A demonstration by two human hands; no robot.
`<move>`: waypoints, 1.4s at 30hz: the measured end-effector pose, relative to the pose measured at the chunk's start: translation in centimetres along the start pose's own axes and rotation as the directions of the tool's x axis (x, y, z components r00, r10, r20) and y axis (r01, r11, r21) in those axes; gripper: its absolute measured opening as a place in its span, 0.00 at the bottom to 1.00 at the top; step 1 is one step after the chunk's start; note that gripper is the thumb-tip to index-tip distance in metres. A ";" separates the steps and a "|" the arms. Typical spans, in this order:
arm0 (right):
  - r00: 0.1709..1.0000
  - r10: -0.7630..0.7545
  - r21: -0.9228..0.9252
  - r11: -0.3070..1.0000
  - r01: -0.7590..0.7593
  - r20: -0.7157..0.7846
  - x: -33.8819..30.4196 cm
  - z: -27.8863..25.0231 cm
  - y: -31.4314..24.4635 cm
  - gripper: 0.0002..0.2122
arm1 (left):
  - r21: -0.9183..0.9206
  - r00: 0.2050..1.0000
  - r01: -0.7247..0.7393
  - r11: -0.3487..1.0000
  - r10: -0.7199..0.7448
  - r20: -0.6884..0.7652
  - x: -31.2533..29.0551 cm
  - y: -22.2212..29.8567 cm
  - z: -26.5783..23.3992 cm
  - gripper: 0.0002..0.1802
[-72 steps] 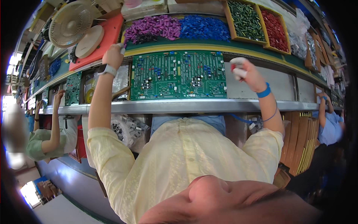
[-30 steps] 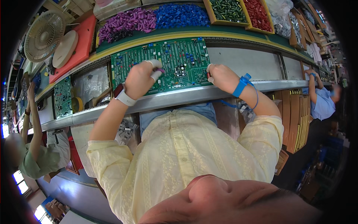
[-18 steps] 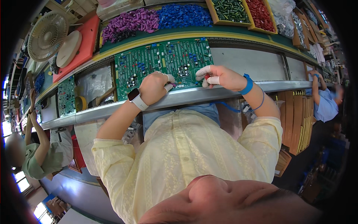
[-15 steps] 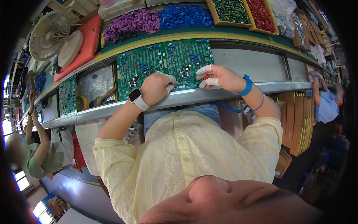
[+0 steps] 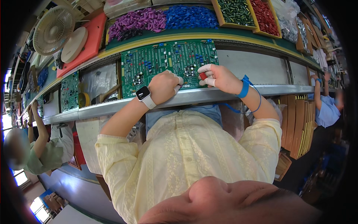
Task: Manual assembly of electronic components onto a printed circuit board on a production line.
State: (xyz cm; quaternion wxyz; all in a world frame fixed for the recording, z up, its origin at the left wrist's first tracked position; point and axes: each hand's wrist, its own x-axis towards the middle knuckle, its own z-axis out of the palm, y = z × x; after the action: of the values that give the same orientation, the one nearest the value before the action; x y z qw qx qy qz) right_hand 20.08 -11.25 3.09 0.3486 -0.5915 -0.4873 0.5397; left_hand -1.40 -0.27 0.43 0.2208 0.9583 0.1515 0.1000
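A large green circuit board (image 5: 149, 59), set with small blue, red, white and black parts, lies in front of me. My left hand (image 5: 167, 86), in white finger cots, rests over the board's near edge. Its thumb and forefinger are pressed together low at the board, and what they hold, if anything, is hidden. To its right, my right hand (image 5: 218, 77) also wears white finger cots. It pinches a small red block-shaped component (image 5: 202, 76) between thumb and fingers, just above the board's right part.
Behind the board lie heaps of purple components (image 5: 138, 23) and blue components (image 5: 192, 16), then yellow-edged boxes of green components (image 5: 237, 14) and red components (image 5: 265, 16). A metal rail (image 5: 179, 96) runs along the near edge. A fan (image 5: 54, 30) stands far left; co-workers sit at both sides.
The view has shifted slightly, moving the scene to the right. The purple part seen at my left fingertips no longer shows. The red component in my right hand shows more plainly.
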 end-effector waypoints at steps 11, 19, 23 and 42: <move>0.999 -0.033 -0.233 0.972 0.039 0.033 0.8 1.4 -0.9 0.15 | 0.024 1.000 -0.025 0.999 0.024 0.012 -0.1 0.1 0.6 0.09; 0.971 -0.239 -0.481 0.847 0.225 0.033 1.4 3.3 -2.9 0.13 | 0.104 0.793 0.431 0.897 -0.321 -0.518 2.1 -14.0 -7.1 0.15; 0.982 -0.189 -0.469 0.865 0.177 0.021 2.7 4.9 -3.1 0.11 | 0.268 0.613 0.765 0.585 -0.536 -0.580 1.7 -19.4 -10.1 0.14; 0.952 -0.260 -0.861 0.435 0.265 0.162 6.2 8.3 -2.9 0.05 | 0.274 0.655 0.736 0.619 -0.551 -0.517 1.1 -21.8 -8.4 0.11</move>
State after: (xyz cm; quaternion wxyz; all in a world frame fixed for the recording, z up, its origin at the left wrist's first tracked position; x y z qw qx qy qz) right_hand 11.00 -5.44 2.54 0.0767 -0.6015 -0.7795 0.1567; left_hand -7.91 22.09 -1.88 -0.0266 0.8189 0.5511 0.1584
